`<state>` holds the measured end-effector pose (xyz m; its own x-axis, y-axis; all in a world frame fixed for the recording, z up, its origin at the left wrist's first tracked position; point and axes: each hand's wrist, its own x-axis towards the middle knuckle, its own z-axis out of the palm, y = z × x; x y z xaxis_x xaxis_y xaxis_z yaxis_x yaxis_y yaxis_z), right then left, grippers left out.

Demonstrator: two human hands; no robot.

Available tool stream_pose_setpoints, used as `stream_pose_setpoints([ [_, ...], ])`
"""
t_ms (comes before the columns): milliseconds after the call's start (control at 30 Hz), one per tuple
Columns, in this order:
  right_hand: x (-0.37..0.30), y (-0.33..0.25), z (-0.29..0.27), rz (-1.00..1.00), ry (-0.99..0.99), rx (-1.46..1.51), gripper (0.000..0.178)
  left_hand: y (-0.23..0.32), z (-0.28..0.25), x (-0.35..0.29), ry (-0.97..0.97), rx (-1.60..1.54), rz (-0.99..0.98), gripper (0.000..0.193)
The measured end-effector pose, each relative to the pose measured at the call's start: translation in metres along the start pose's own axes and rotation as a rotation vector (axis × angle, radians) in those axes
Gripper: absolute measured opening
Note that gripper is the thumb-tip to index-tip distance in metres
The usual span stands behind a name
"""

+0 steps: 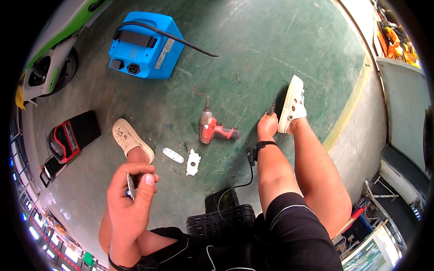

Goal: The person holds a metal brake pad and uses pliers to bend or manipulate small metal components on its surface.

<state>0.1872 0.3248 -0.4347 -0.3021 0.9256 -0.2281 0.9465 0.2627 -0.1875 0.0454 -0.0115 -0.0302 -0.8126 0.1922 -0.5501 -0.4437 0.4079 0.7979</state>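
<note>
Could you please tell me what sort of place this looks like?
Probably a vehicle repair workshop: a red power driver lies on the scuffed green floor, with wire scraps near it, and part of what looks like a green and white motorbike shows at the left.

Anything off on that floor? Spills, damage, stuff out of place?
Mainly untidiness: small wire scraps lie scattered around the red-and-grey power driver, like uncleared offcuts. A black cable trails over the blue box, its end sticking out loose. No obvious spill or damage.
</note>
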Motion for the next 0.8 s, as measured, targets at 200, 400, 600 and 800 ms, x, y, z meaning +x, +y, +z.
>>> stream_pose_setpoints([
  [200, 0.013, -0.01, -0.002, 0.072, -0.069, -0.073, 0.031, -0.003, 0.003, 0.003, -0.005, 0.029, 0.008, 0.01],
  [400, 0.015, -0.007, -0.003, 0.038, -0.067, -0.097, 0.026, -0.002, 0.004, 0.006, -0.022, 0.047, 0.027, 0.009],
  [600, -0.009, -0.038, -0.025, 0.063, -0.098, 0.022, 0.028, -0.005, 0.006, 0.001, 0.008, -0.001, 0.039, 0.009],
  [800, -0.04, -0.118, -0.065, 0.074, -0.655, 0.924, 0.017, 0.016, 0.01, 0.004, -0.002, 0.202, 0.191, 0.013],
])
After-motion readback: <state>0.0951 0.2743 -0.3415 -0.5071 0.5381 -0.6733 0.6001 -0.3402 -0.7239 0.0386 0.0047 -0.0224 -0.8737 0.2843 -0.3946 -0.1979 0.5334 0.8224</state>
